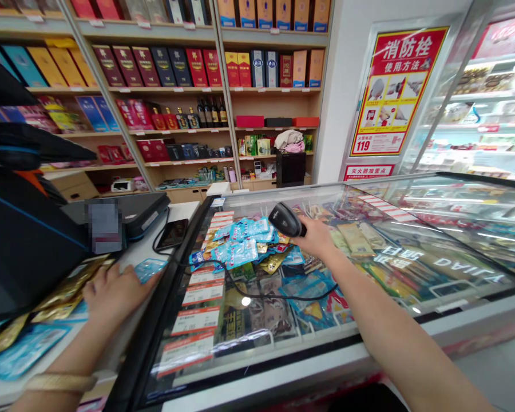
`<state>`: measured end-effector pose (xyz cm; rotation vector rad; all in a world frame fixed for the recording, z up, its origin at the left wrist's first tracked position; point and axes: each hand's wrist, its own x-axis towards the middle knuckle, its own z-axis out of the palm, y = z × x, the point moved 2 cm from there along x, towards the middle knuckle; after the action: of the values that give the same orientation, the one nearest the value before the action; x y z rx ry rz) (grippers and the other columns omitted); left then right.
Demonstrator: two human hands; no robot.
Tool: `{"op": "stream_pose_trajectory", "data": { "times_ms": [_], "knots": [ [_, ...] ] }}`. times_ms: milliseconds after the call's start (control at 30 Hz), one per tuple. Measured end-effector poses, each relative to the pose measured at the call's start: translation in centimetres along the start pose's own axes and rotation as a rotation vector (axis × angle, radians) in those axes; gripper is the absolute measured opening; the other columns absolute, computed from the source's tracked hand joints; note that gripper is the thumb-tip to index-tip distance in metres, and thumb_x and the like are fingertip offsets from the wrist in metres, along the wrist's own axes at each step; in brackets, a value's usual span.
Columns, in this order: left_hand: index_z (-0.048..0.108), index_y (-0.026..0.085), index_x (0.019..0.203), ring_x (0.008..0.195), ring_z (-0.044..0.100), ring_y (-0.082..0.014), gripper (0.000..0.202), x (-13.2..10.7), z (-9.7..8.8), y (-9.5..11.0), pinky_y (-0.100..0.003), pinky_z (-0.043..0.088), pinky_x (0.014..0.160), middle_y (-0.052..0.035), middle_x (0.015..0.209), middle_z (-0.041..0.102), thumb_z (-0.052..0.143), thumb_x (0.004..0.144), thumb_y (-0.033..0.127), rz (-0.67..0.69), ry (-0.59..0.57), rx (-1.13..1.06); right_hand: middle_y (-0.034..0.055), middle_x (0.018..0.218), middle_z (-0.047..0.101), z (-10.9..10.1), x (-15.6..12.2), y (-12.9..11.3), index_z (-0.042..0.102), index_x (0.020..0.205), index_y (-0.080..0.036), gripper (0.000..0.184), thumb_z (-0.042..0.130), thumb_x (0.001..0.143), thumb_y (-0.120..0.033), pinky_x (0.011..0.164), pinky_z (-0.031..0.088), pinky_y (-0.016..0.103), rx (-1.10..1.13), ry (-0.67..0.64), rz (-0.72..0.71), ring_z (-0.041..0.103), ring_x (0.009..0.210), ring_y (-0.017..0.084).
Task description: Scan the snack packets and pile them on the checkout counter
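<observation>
My right hand [316, 236] is wrapped round the handle of a black barcode scanner [285, 218], held over the glass-topped freezer [257, 357]. Below the scanner lies a heap of small blue packets [240, 252] with some gold ones mixed in. A black cable [278, 296] loops across the glass. On the white counter at left, my left hand [115, 292] rests with its fingers apart. Beside its thumb is a blue packet [149, 269]. Gold packets [71, 289] lie by its fingertips, and more blue packets [28, 346] are near the wrist.
A dark checkout machine [26, 240] stands at left. Behind my left hand are a black flat-topped device [143, 212] and a phone [173, 233]. Shelves of boxed bottles [167, 66] line the back wall. A lit display fridge [493, 114] is at right.
</observation>
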<state>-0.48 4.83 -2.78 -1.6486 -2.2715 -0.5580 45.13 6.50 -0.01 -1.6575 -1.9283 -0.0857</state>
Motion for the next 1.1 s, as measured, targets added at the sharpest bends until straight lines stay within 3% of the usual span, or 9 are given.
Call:
{"op": "stream_pose_trajectory", "data": {
  "times_ms": [67,167,333,433,567,667,800,900,1100],
  "knots": [
    [0.061,0.018,0.071,0.125,0.047,-0.0478,0.055,-0.1,0.2,-0.4,-0.069,0.037,0.096,-0.0215,0.116,0.067,0.056,0.062,0.073,-0.009,0.007,-0.007,0.0049,0.099,0.074,0.3,0.0,0.1,0.068,0.106,-0.026,0.032,0.068,0.077,-0.038,0.072,0.046,0.029,0.004,-0.003,-0.011,0.068,0.092,0.025],
    [0.060,0.020,0.069,0.122,0.050,-0.0470,0.054,-0.2,0.0,-0.2,-0.067,0.040,0.094,-0.0190,0.107,0.069,0.057,0.059,0.073,-0.003,0.034,-0.021,0.0049,0.103,0.074,0.7,0.1,0.3,0.068,0.110,-0.027,0.035,0.068,0.077,-0.037,0.075,0.046,0.029,0.009,-0.003,-0.024,0.067,0.094,0.025],
    [0.066,0.018,0.088,0.108,0.058,-0.0456,0.066,-0.6,-1.2,0.6,-0.060,0.047,0.087,-0.0207,0.101,0.069,0.054,0.058,0.076,-0.025,0.004,0.021,0.0045,0.100,0.074,0.9,0.1,0.5,0.068,0.109,-0.026,0.034,0.067,0.077,-0.036,0.075,0.046,0.029,0.011,-0.009,-0.031,0.068,0.095,0.026],
    [0.066,0.017,0.104,0.101,0.061,-0.0454,0.069,-0.9,-2.0,0.9,-0.058,0.049,0.082,-0.0198,0.096,0.069,0.057,0.059,0.068,-0.034,0.014,-0.003,0.0047,0.097,0.074,0.8,0.1,0.4,0.068,0.105,-0.025,0.030,0.066,0.077,-0.037,0.074,0.045,0.029,0.006,-0.003,-0.031,0.068,0.093,0.026],
    [0.066,0.022,0.101,0.082,0.065,-0.0369,0.048,-1.1,-2.8,1.0,-0.053,0.052,0.075,-0.0104,0.082,0.069,0.059,0.062,0.049,-0.073,0.024,-0.218,0.0043,0.096,0.074,0.6,0.0,0.2,0.067,0.104,-0.026,0.030,0.066,0.077,-0.037,0.072,0.044,0.028,0.004,0.004,-0.027,0.067,0.092,0.025],
    [0.067,0.023,0.092,0.060,0.059,-0.0255,0.038,-1.2,-3.3,1.6,-0.047,0.053,0.068,-0.0022,0.066,0.064,0.062,0.061,0.043,-0.195,0.045,-0.453,0.0038,0.095,0.074,0.6,0.0,0.1,0.067,0.103,-0.026,0.028,0.065,0.077,-0.037,0.072,0.044,0.028,0.007,0.005,-0.024,0.068,0.092,0.025],
    [0.065,0.017,0.096,0.053,0.053,-0.0150,0.046,-1.2,-3.4,4.9,-0.032,0.052,0.056,0.0017,0.062,0.063,0.074,0.056,0.039,-0.274,0.076,-0.994,0.0044,0.093,0.074,0.4,0.0,-0.1,0.068,0.100,-0.025,0.026,0.065,0.077,-0.037,0.070,0.043,0.028,0.012,0.007,-0.043,0.068,0.090,0.025],
    [0.061,0.017,0.086,0.059,0.058,-0.0132,0.041,-1.1,-3.2,8.6,-0.028,0.054,0.057,0.0015,0.066,0.065,0.079,0.053,0.032,-0.296,0.085,-1.327,0.0047,0.093,0.074,0.4,-0.1,-0.3,0.067,0.101,-0.024,0.027,0.065,0.077,-0.036,0.071,0.043,0.028,0.052,-0.007,-0.106,0.069,0.090,0.025],
    [0.058,0.017,0.077,0.059,0.060,-0.0122,0.032,-1.6,-1.3,14.8,-0.024,0.052,0.054,0.0028,0.068,0.064,0.078,0.052,0.021,-0.442,-0.094,-1.656,0.0056,0.094,0.075,0.3,-0.3,-1.0,0.068,0.099,-0.022,0.027,0.066,0.074,-0.030,0.069,0.043,0.027,0.096,-0.035,-0.240,0.069,0.087,0.024]
  ]
}}
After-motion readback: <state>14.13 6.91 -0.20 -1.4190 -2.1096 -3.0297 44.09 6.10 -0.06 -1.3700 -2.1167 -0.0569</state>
